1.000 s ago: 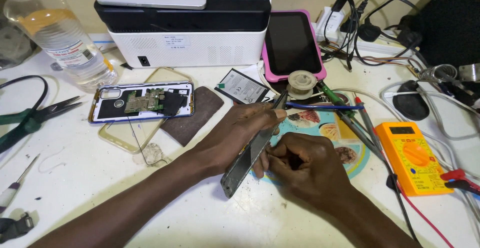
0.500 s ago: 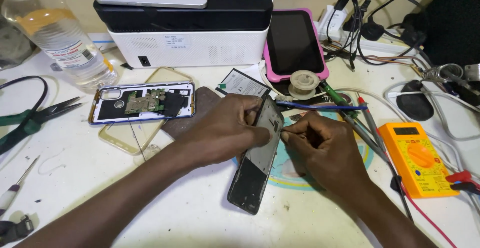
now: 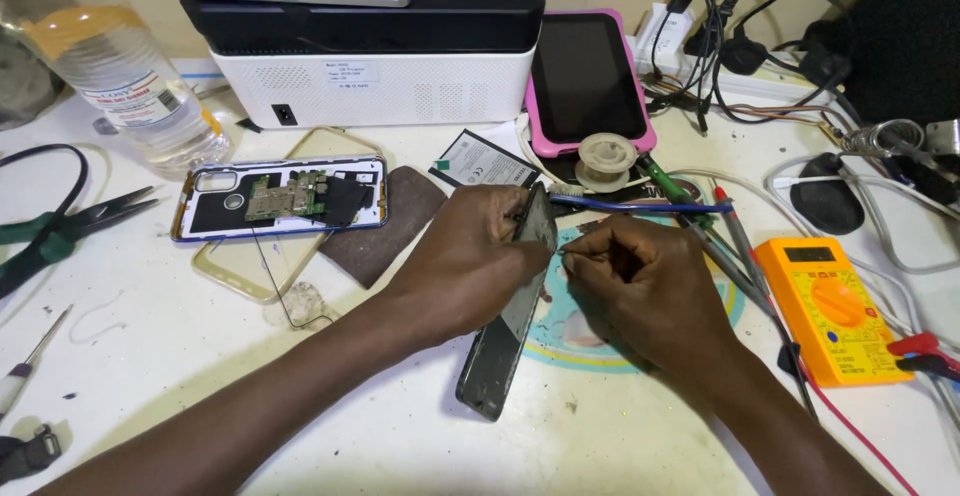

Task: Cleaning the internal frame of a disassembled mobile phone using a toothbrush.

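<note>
At the counter's (image 3: 150,356) left edge lie green-handled pliers (image 3: 60,231) and a small screwdriver (image 3: 25,371), with a clear plastic bottle (image 3: 120,81) toward the far left corner. Nearer the middle, an opened phone (image 3: 280,196) shows its circuit board, resting on a clear case (image 3: 235,266) beside a brown pad (image 3: 385,226). At the centre, the left hand (image 3: 465,261) — fingers curled closed around the upper end — holds a dark phone panel (image 3: 510,326) tilted on edge, its lower end resting on the counter. The right hand (image 3: 650,291) touches the panel's upper edge, fingers pinched shut on a thin tool too small to identify. Behind the hands stand a white printer (image 3: 370,76), a pink-cased tablet (image 3: 588,81) and a solder spool (image 3: 605,156). Toward the right edge sit an orange multimeter (image 3: 830,306) and a tangle of black cables (image 3: 760,46).
</note>
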